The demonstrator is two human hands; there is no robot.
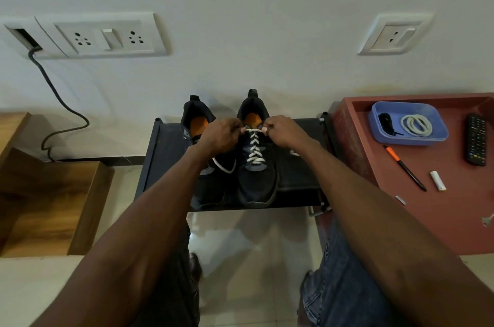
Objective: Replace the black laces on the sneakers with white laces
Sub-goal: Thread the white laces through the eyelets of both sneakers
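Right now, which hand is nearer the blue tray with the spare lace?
The right hand. It pinches the white lace at the right sneaker's top, on the side toward the blue tray. The left hand is farther away, across that sneaker.

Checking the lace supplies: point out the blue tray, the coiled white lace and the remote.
blue tray (438, 137): head view, on its near rim.
coiled white lace (417, 125): head view, on the coil's strands, inside the tray.
remote (476, 139): head view, on the middle of its keypad.
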